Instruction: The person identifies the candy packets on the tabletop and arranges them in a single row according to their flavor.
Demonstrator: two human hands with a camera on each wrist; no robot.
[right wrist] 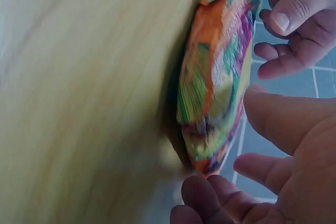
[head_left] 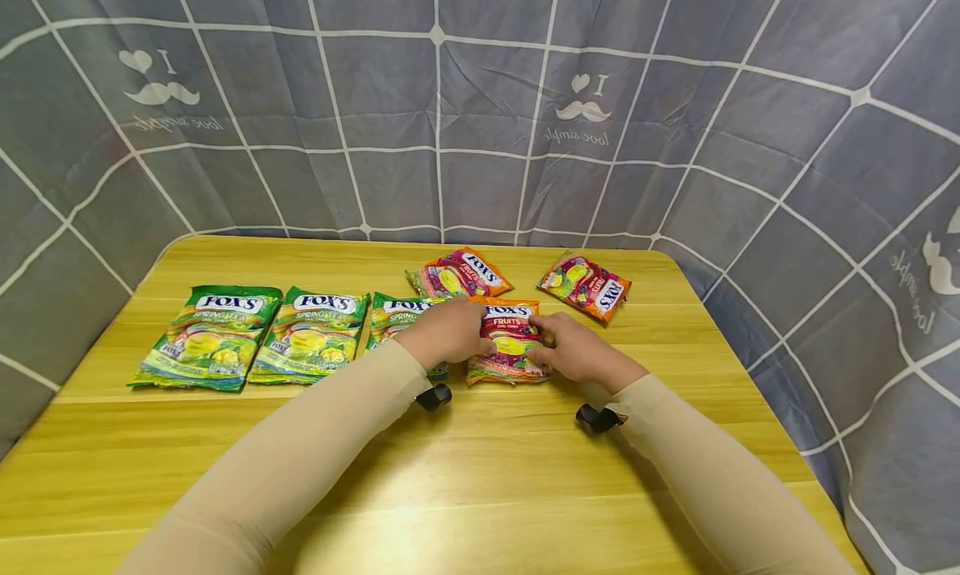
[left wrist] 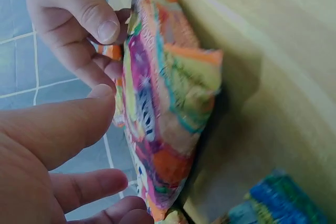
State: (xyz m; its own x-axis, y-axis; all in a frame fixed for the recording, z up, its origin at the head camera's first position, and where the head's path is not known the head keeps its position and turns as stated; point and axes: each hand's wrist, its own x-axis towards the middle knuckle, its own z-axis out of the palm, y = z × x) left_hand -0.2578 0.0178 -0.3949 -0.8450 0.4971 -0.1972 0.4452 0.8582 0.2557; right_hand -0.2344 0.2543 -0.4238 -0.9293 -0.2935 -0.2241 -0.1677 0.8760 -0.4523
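Note:
An orange and magenta candy bag (head_left: 512, 333) marked FOX'S Fruits lies face up on the table between both hands. My left hand (head_left: 450, 333) is at its left edge, with the thumb over the front and the fingers loosely spread. On the opposite edge, my right hand (head_left: 576, 350) has its fingertips at the bag's side and its thumb over the printed face. The left wrist view shows the bag's crimped end (left wrist: 194, 72) from the side. In the right wrist view the right thumb (right wrist: 283, 116) is extended beside the bag.
To the left lie green Spring Tea bags (head_left: 213, 337) in a row; the left hand partly covers the nearest one (head_left: 393, 312). Behind are two more Fruits bags, one at back centre (head_left: 461, 275) and one tilted at back right (head_left: 585, 285). A grey checked curtain (head_left: 390, 125) surrounds the wooden table (head_left: 480, 475).

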